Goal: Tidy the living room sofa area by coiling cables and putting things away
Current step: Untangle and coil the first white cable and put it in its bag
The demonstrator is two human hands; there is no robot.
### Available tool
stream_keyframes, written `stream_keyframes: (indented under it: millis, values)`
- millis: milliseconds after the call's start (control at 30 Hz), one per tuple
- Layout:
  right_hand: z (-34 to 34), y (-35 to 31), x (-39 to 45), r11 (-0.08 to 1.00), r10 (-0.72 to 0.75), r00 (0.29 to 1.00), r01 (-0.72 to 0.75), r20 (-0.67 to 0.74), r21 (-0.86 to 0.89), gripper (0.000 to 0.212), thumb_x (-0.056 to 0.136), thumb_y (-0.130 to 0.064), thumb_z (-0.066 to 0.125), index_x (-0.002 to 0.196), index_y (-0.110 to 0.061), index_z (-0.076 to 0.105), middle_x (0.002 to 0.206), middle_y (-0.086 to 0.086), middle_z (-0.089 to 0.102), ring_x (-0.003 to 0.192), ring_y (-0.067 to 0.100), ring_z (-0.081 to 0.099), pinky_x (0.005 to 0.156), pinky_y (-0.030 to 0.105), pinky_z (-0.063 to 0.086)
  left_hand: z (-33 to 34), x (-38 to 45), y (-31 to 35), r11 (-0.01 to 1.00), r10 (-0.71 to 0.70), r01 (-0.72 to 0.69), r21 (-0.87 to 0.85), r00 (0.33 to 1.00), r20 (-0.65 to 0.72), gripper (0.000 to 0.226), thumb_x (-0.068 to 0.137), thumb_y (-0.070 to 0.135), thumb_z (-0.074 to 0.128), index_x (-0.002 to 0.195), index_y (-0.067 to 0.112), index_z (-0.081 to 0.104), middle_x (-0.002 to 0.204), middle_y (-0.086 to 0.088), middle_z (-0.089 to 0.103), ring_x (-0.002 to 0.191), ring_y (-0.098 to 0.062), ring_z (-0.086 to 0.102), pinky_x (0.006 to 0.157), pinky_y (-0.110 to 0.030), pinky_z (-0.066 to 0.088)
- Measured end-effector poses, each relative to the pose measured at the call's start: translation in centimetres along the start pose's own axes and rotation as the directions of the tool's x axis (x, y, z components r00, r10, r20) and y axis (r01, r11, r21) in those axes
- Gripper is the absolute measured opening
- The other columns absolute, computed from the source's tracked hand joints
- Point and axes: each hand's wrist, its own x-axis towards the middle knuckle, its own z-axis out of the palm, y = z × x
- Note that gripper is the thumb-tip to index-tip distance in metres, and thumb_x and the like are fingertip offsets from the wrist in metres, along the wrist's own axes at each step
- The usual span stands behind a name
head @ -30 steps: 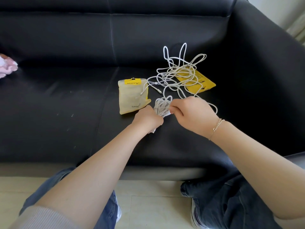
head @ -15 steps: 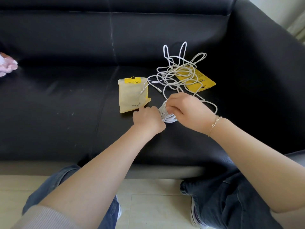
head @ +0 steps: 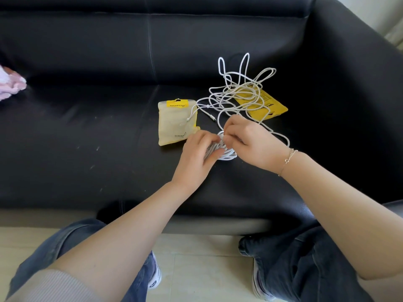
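The two hands meet over the front of the sofa seat [head: 87,138], close together with a small bundle of white cable between them. The left hand [head: 197,159] curls its fingers round the coiled cable [head: 226,154], whose loops show just beyond its thumb and knuckles. The right hand [head: 250,142] lies just beside it, fingertips bent down and pinching a strand at the top of the same coil; a thin bracelet [head: 289,159] sits on its wrist.

From under the right hand the loose cable [head: 239,94] runs away toward the backrest and spreads into a tangled heap of white loops, some standing upright against the dark leather. One strand curves round the far side of the right wrist. A small connector end lies on the seat just beyond the right hand's fingers.

The heap partly covers a yellow packet [head: 272,107] that lies flat, behind and to the right of the hands. A pale translucent pouch [head: 172,125] with a yellow label lies just beyond the left hand, with a thin strand of cable trailing across its upper right corner.

Well to the left, at the picture's edge, a pink fabric item [head: 11,83] rests on the seat. The person's knees in blue jeans [head: 305,258] show near the sofa's front edge above a pale tiled floor [head: 196,258].
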Motion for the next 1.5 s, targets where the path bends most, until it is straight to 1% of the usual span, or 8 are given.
stream_keyframes:
  millis: [500,700,867,1033,1133,1267,1400,1500]
  values:
    - [-0.1,0.1,-0.2,1.0,0.015,0.998,-0.013,0.063,-0.028,0.027,0.1,-0.014,0.046,0.084,-0.001,0.064,0.103,0.009,0.049,0.077,0.022,0.053,0.072,0.029,0.041,0.2,0.1,0.4,0.992,0.112,-0.104,0.074,0.987,-0.116,0.011,0.091,0.017,0.063,0.088,0.006,0.064,0.086,-0.002,0.062,0.082,-0.013,0.049,0.071,-0.029,0.044]
    - [0.0,0.1,-0.1,0.998,0.016,0.999,-0.014,0.045,-0.054,0.027,0.1,-0.015,0.046,0.08,-0.004,0.061,0.1,0.003,0.046,0.071,0.021,0.05,0.066,0.028,0.037,0.0,0.2,0.1,0.981,0.164,-0.156,0.116,0.984,-0.067,0.012,0.085,0.013,0.06,0.08,0.002,0.061,0.09,-0.009,0.062,0.086,-0.019,0.052,0.076,-0.025,0.045]
    - [1.4,-0.4,-0.3,0.997,0.047,0.997,-0.05,-0.057,-0.05,0.026,0.097,-0.009,0.049,0.074,-0.001,0.06,0.095,0.002,0.048,0.066,0.021,0.049,0.06,0.029,0.037,0.1,0.0,-0.4,0.978,0.178,-0.169,0.126,0.982,-0.062,0.012,0.085,0.01,0.055,0.077,0.003,0.06,0.092,-0.008,0.062,0.086,-0.024,0.051,0.079,-0.023,0.04]
    - [1.6,-0.3,-0.1,0.989,0.142,0.987,-0.137,-0.081,0.059,0.024,0.094,-0.011,0.055,0.074,-0.003,0.064,0.09,-0.001,0.05,0.062,0.008,0.045,0.061,0.023,0.034,0.1,0.0,-0.5,0.999,0.049,-0.048,0.019,0.997,-0.061,0.004,0.086,0.007,0.06,0.085,0.003,0.059,0.095,-0.004,0.062,0.09,-0.02,0.054,0.08,-0.023,0.043]
    - [0.5,-0.4,0.0,0.98,0.19,0.979,-0.185,-0.077,0.069,0.031,0.095,-0.024,0.057,0.077,-0.002,0.067,0.084,0.006,0.058,0.07,0.021,0.055,0.064,0.036,0.045,-0.4,-0.1,-0.1,0.996,-0.034,0.028,-0.081,0.996,-0.083,0.006,0.086,0.007,0.068,0.092,0.007,0.064,0.093,0.001,0.064,0.089,-0.012,0.057,0.081,-0.017,0.043]
    - [0.0,-0.9,0.0,0.97,0.241,0.969,-0.239,-0.051,0.037,0.036,0.097,-0.029,0.051,0.074,-0.003,0.061,0.068,0.014,0.058,0.066,0.03,0.054,0.059,0.037,0.043,-0.8,-0.1,0.3,0.997,0.013,-0.018,-0.069,0.998,-0.068,0.008,0.084,0.008,0.072,0.091,0.008,0.067,0.093,0.001,0.067,0.089,-0.013,0.059,0.082,-0.021,0.047]
    - [0.2,-1.3,0.2,0.944,0.314,0.949,-0.307,-0.04,0.118,0.034,0.097,-0.025,0.051,0.075,-0.002,0.063,0.061,0.009,0.053,0.057,0.019,0.045,0.056,0.03,0.038,-0.8,0.0,0.8,0.999,0.026,-0.027,-0.026,0.999,-0.046,0.007,0.086,0.012,0.072,0.091,0.009,0.068,0.094,0.002,0.067,0.091,-0.013,0.058,0.083,-0.016,0.044]
    - [0.2,-1.5,0.3,0.847,0.415,0.909,-0.4,0.034,0.352,0.037,0.098,-0.019,0.051,0.063,-0.008,0.059,0.05,-0.004,0.042,0.045,0.005,0.035,0.046,0.016,0.03,-0.6,-0.2,0.8,0.999,0.004,-0.007,-0.042,0.996,-0.089,0.006,0.086,0.013,0.072,0.089,0.009,0.07,0.09,0.003,0.068,0.089,-0.014,0.06,0.081,-0.021,0.047]
